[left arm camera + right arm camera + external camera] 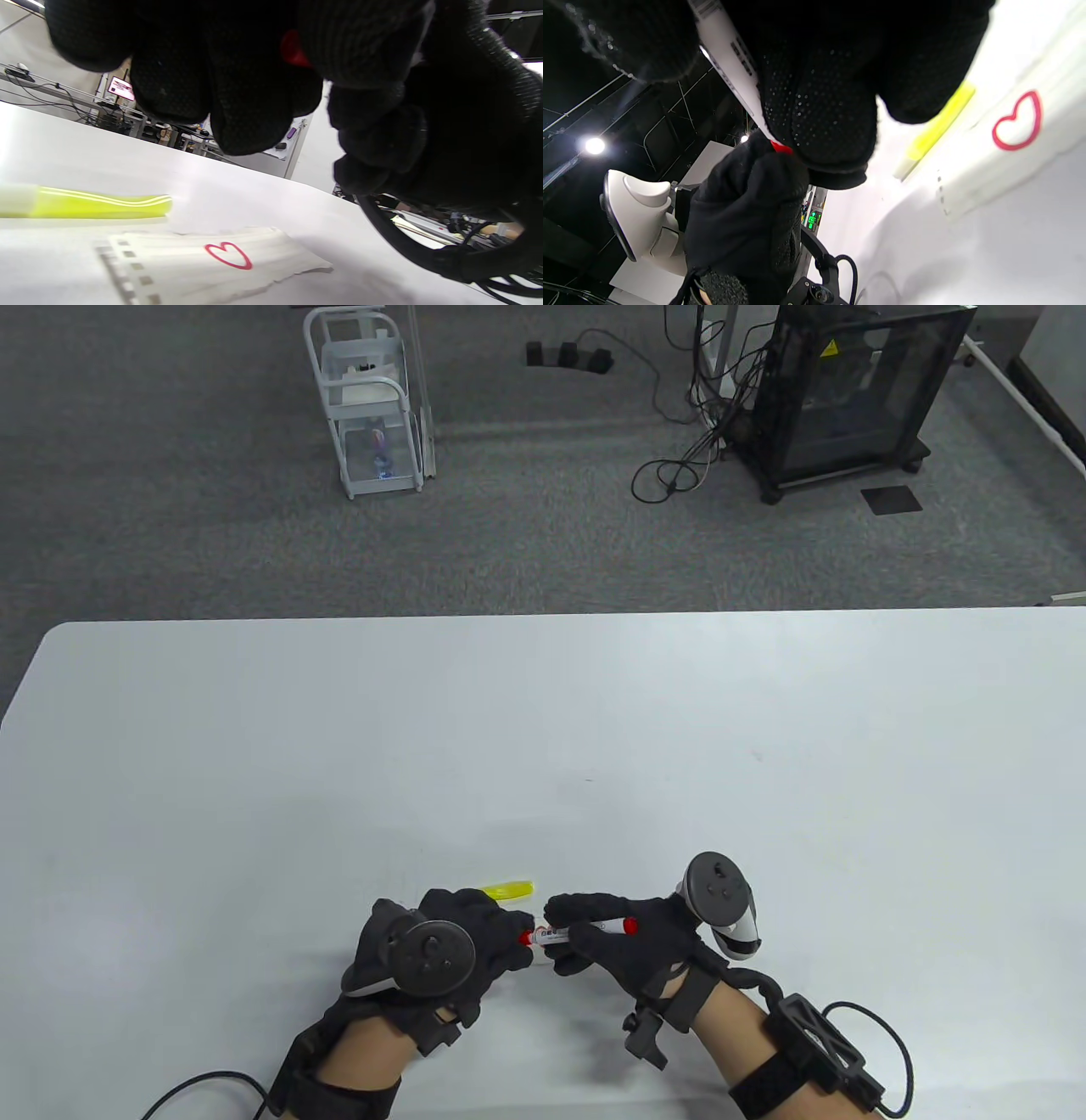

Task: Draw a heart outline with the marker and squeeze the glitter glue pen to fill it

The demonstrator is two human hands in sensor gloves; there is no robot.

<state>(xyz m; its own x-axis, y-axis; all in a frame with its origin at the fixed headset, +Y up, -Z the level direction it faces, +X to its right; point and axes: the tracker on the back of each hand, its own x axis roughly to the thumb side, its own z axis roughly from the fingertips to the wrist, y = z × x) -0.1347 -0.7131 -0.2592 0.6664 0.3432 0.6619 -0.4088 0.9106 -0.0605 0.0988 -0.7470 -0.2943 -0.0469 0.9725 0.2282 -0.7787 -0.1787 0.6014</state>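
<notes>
Beyond the far edge of the white table there is grey carpet, with a white wire trolley on the left and a black cabinet on castors on the right, loose cables trailing across the floor between them.

On the table, close to the near edge, a yellow glue pen lies flat just past the hands. Next to it, on the near side, is a small slip of white paper with a torn, perforated edge, and on it a red heart outline, drawn but not filled. From above the paper is almost wholly hidden under the gloves; only the wrist views show it, lying below both hands.

The two hands meet over the paper, and between them is a red-and-white marker, held off the table and roughly level. The right hand has its fingers and thumb curled round the white barrel, with the red back end sticking out toward the wrist. The left hand is closed over the other end, where a bit of red shows between its fingertips; whether that red is a cap or the tip itself I cannot tell. A tracker sits on the back of the left hand and another on the right. Neither hand touches the glue pen.
</notes>
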